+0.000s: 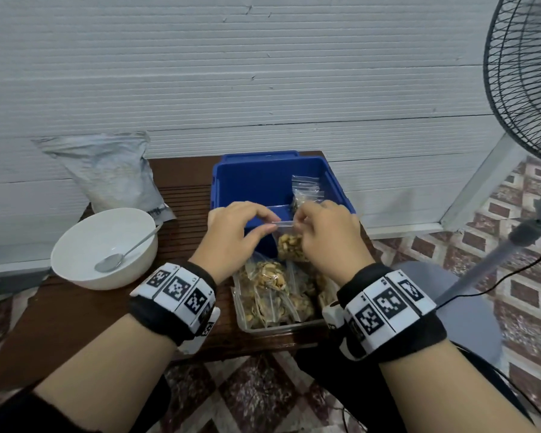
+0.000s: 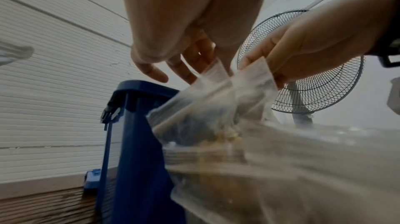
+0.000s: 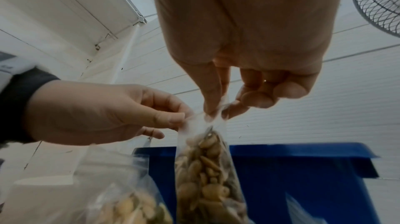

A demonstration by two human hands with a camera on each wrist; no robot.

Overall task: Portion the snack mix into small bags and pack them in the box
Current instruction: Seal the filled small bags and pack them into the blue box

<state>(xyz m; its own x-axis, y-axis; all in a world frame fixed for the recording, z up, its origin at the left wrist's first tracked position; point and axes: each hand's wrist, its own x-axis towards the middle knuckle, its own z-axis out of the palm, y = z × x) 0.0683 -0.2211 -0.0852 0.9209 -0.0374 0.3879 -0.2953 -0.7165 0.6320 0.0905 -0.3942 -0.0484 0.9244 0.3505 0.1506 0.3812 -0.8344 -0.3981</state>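
Head view — both hands, left hand (image 1: pixel 231 232) and right hand (image 1: pixel 327 235), are pinching a filled bag (image 1: pixel 289 245) top (sealing, likely); one bag (image 1: pixel 305 192) is sitting in the box (image 1: pixel 250 182) — several waiting in the tray (image 1: pixel 281 325).

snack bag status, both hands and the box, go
Left hand and right hand both pinch the top of one filled snack bag, held up at the blue box. One bag already inside. Nothing in the way.
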